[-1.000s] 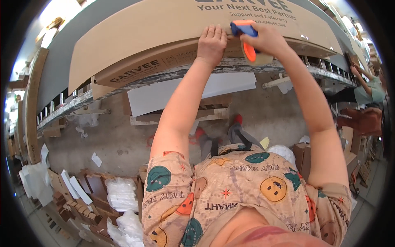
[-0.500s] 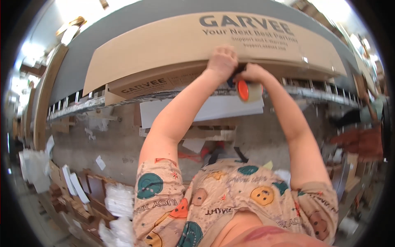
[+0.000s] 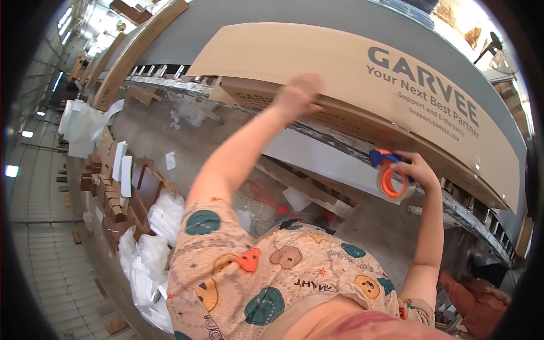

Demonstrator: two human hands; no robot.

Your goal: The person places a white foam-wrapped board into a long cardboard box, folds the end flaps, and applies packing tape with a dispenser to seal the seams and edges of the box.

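Note:
A long brown cardboard box (image 3: 340, 65) with dark print lies across a roller conveyor in front of me. Its upper flap stands slightly raised over a dark gap along the near side. My left hand (image 3: 300, 97), somewhat blurred, rests at the near edge of that flap, thumb apart from the fingers and nothing held. Lower and to the right, my right hand (image 3: 418, 170) grips a blue and orange tape dispenser (image 3: 381, 158). The clear tape roll on its orange hub hangs below the fingers, off the box's near side.
The conveyor's metal rail (image 3: 354, 152) runs between me and the box. White boards (image 3: 317, 161) lie below it. Plastic wrap (image 3: 144, 266) and cardboard pieces (image 3: 116, 198) are heaped at left. A person in reddish-brown clothing (image 3: 476, 303) is at lower right.
My view has swung to the left. The hands, close together before, are now apart: the right hand has moved right and away from the flap with the tape dispenser.

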